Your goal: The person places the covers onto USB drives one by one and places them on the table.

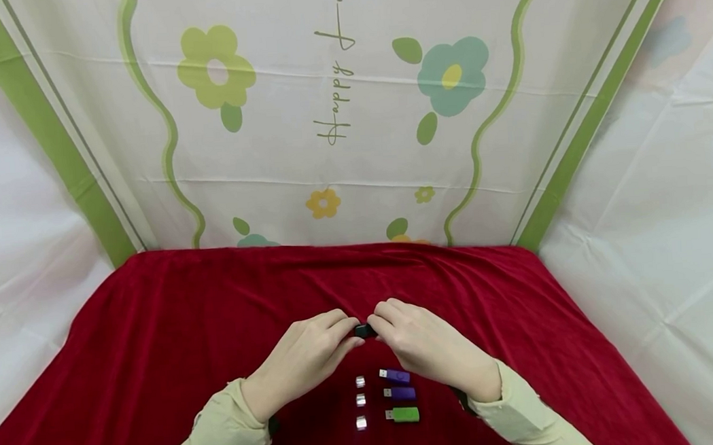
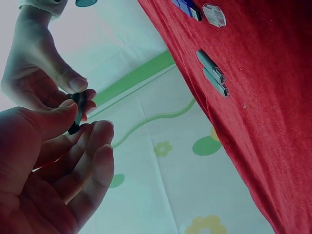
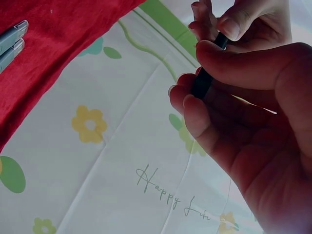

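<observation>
Both hands meet above the red cloth around one small dark object (image 1: 362,331), which looks black. The left hand (image 1: 306,351) pinches its left end between thumb and fingers; the right hand (image 1: 428,340) pinches the other end. In the left wrist view the dark object (image 2: 78,113) stands between the thumbs and fingertips of the left hand (image 2: 53,170) and the right hand (image 2: 41,63). The right wrist view shows the dark piece (image 3: 202,83) in the right hand (image 3: 253,117), with the left hand (image 3: 258,22) at its upper end. Fingers cover part of it.
On the red cloth (image 1: 214,306), below the hands, lie two purple USB sticks (image 1: 399,393) (image 1: 396,376), a green USB stick (image 1: 405,415) and, to their left, a column of small clear caps (image 1: 361,423). A printed curtain (image 1: 377,160) stands behind the cloth.
</observation>
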`<state>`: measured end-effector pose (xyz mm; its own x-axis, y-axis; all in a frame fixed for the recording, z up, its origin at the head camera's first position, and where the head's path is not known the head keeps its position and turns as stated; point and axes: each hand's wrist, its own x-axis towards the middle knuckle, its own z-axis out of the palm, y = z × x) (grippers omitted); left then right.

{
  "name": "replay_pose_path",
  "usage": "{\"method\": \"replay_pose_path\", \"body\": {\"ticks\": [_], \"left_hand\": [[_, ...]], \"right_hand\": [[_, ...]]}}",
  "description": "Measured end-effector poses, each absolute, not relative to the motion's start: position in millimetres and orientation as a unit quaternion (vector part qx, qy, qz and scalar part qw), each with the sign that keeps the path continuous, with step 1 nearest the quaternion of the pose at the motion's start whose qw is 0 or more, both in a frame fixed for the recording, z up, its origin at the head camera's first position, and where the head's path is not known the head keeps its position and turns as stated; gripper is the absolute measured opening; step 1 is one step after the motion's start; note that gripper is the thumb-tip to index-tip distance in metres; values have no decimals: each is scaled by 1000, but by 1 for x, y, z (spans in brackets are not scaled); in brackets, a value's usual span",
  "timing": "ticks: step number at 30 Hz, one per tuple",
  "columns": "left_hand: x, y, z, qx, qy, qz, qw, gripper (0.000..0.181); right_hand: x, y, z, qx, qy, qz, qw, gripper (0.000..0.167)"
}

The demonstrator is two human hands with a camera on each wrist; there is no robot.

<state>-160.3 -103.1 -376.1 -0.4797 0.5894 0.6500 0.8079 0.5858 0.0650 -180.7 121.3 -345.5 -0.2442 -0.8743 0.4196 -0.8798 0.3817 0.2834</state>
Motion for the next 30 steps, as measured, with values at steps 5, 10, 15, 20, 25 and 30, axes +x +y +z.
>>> {"method": "replay_pose_path", "body": {"ticks": [5,10,15,20,25,30], "left_hand": [[-160,-103,-376,-418,-839,-187,295,18],[-160,-102,-376,-421,-836,-195,292,16],[-160,-103,-376,-420,-840,-191,286,15],[-158,-102,-375,-417,-845,-187,278,16],[-157,-103,-373,-419,-844,-182,280,17],[-156,-103,-373,-421,-847,-173,277,19]], "right_hand": [[-182,123,-344,562,-786,24,258,26],[-184,125,-344,565,-784,50,251,25],[-185,126,-343,565,-786,58,243,23],[-184,127,-341,564,-789,57,236,23],[-184,127,-339,565,-791,52,230,24],[-182,128,-340,565,-793,52,223,24]]}}
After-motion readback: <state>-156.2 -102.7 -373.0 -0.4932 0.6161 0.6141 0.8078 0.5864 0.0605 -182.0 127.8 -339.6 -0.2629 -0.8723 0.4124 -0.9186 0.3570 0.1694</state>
